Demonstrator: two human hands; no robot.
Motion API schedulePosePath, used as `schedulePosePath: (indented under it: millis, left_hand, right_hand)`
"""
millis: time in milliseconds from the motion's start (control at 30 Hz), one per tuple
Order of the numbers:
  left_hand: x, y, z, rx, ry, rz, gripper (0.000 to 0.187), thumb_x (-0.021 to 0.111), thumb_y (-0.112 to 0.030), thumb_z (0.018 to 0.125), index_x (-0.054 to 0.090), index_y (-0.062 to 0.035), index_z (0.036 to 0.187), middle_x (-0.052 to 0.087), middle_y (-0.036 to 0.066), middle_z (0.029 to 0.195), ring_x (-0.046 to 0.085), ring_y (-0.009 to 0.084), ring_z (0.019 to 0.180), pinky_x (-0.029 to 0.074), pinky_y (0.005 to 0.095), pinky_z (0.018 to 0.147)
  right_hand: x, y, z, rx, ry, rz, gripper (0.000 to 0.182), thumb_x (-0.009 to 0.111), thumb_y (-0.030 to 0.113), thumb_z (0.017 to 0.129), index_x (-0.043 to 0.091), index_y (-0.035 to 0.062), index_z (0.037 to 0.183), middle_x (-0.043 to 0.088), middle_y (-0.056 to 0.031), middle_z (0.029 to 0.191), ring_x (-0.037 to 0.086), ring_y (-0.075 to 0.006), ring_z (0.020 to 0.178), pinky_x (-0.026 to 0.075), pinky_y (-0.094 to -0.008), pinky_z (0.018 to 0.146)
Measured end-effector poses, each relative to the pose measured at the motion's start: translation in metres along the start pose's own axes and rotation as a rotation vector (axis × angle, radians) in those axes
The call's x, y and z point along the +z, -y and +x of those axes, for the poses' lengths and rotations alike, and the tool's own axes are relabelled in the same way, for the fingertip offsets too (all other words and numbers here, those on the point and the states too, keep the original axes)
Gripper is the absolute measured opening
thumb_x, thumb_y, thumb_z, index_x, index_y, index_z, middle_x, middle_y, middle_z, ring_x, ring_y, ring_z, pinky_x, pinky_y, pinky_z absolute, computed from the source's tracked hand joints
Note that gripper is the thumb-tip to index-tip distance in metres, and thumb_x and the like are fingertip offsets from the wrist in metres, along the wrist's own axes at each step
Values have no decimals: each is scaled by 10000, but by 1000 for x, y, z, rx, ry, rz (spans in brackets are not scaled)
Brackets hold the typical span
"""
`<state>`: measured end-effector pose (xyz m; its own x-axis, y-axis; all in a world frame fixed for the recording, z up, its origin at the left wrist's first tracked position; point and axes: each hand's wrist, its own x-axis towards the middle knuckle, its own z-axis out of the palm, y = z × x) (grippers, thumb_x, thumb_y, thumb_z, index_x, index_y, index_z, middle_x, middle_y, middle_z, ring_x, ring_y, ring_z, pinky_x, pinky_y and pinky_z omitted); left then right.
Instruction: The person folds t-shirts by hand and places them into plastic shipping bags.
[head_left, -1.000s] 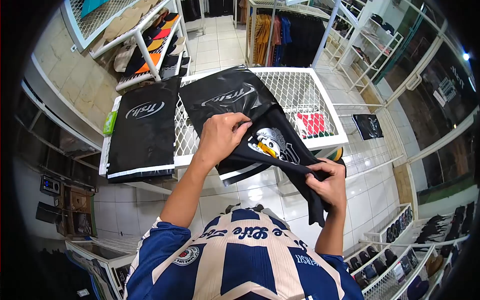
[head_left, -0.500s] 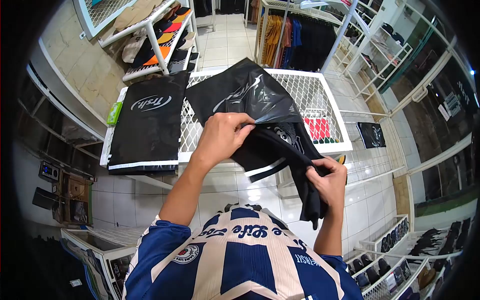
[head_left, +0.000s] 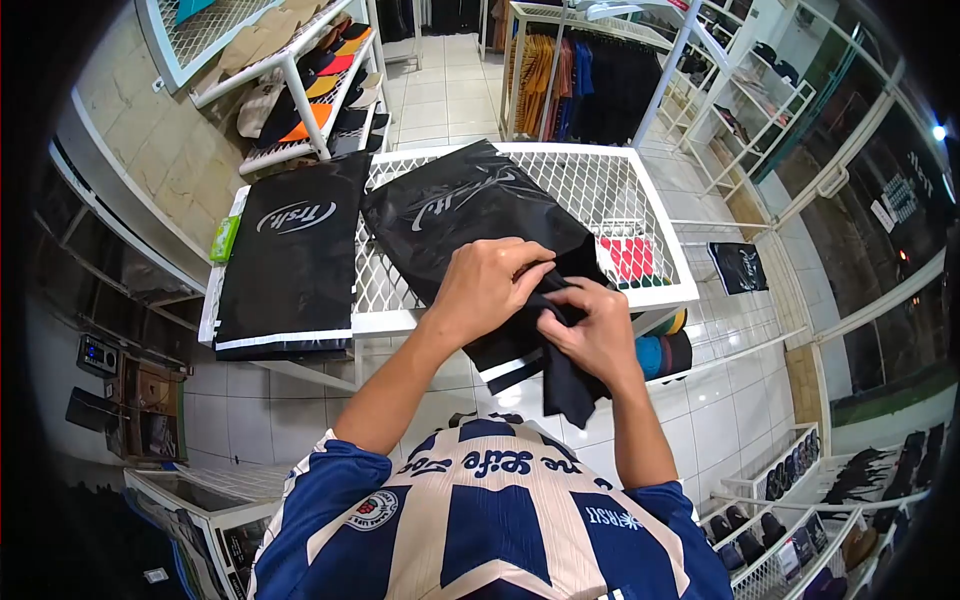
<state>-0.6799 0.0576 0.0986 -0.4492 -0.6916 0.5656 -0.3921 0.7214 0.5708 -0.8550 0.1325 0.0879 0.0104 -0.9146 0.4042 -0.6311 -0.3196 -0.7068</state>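
Observation:
A black plastic mailer bag [head_left: 460, 215] with a silver logo lies at a slant over the mesh table, its mouth towards me. My left hand [head_left: 484, 290] pinches the edge of that mouth, fingers closed. Close beside it, my right hand [head_left: 598, 328] grips a folded black garment [head_left: 570, 388]. Part of the garment is inside the mouth, and a loose end hangs below my right hand towards the floor. The bag's flap with a white strip [head_left: 508, 370] hangs past the table's front edge. My fingers hide where cloth and plastic meet.
More black bags [head_left: 290, 270] lie stacked on the left of the white mesh table [head_left: 530, 320], beside a green packet [head_left: 226, 240]. Red items show under the mesh at right. A cap shelf [head_left: 310, 90] stands back left, clothes racks behind. Another black bag [head_left: 738, 268] lies to the right.
My right hand has moved left and up with the garment, close to my left hand. The bag has flattened onto the table, and the garment's printed part is now out of sight.

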Motion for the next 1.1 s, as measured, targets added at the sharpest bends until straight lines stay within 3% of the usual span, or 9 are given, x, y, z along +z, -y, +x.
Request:
schedulePosePath:
  millis: [167, 300, 400, 533, 733, 767, 900, 967, 1100]
  left_hand:
    - [4, 10, 1, -44, -27, -9, 175, 747, -160, 897, 778, -29, 1008, 731, 145, 833, 682, 259, 644, 528, 351, 613]
    - [4, 28, -7, -132, -29, 80, 193, 755, -197, 895, 783, -36, 997, 721, 137, 797, 673, 259, 625, 521, 361, 605]
    - [1, 25, -12, -182, -12, 78, 187, 760, -208, 898, 787, -48, 991, 715, 124, 780, 660, 245, 604, 509, 354, 593]
    - [1, 17, -17, -133, -38, 31, 207, 780, -235, 894, 786, -48, 981, 682, 109, 736, 624, 230, 576, 485, 346, 573]
    - [-35, 0, -96, -617, -138, -2, 364, 790, -211, 920, 628, 28, 697, 510, 60, 562, 408, 121, 511, 329, 344, 501]
    - [-46, 0, -111, -819, 103, 131, 332, 786, -291, 924, 699, 22, 861, 665, 130, 739, 618, 176, 632, 435, 334, 550]
    - [23, 47, -187, -766, -1, 26, 385, 764, -327, 953, 687, 23, 1095, 714, 117, 897, 649, 158, 765, 483, 313, 627]
    - [52, 52, -191, -808, -47, -682, 434, 711, -313, 1002, 627, 13, 1277, 707, 80, 1094, 651, 136, 910, 524, 284, 775]
    - [58, 42, -177, -806, -97, -867, 318, 585, -215, 1075, 630, 13, 1292, 692, 35, 1176, 635, 105, 1064, 506, 276, 943]
  right_hand:
    - [38, -27, 28, -95, -70, -53, 251, 808, 227, 819, 769, 12, 941, 648, -185, 769, 669, -365, 689, 521, -440, 627]
    - [32, -19, 15, -50, -47, -194, 510, 831, 382, 822, 711, 33, 1174, 651, -238, 1086, 684, -430, 857, 560, -465, 707]
    - [30, -31, 3, -229, -257, -445, 429, 834, 271, 832, 710, 13, 1152, 643, -234, 1164, 682, -396, 916, 546, -444, 797]
    - [33, -70, -3, -22, -227, -593, 335, 780, 185, 820, 706, 12, 1097, 611, -235, 1204, 585, -400, 1102, 458, -475, 947]
    - [41, -110, -9, 47, -270, -521, 227, 739, 156, 832, 723, -35, 953, 617, -230, 1150, 584, -397, 1073, 457, -474, 953]
    - [40, -113, -12, 54, -320, -407, 218, 738, 141, 841, 723, -41, 959, 623, -224, 1128, 596, -395, 1046, 474, -468, 934]
    - [35, -117, -26, 69, -411, -223, 208, 730, 104, 892, 746, -22, 1056, 647, -208, 1141, 625, -368, 1057, 510, -427, 914]
    - [33, -118, -33, 51, -459, -279, 221, 732, 108, 898, 762, 19, 1099, 641, -211, 1192, 607, -374, 1113, 489, -439, 959]
    - [33, -116, -60, 175, -638, -251, 334, 761, 168, 920, 625, -15, 1165, 537, -164, 1124, 526, -310, 1087, 440, -410, 919]
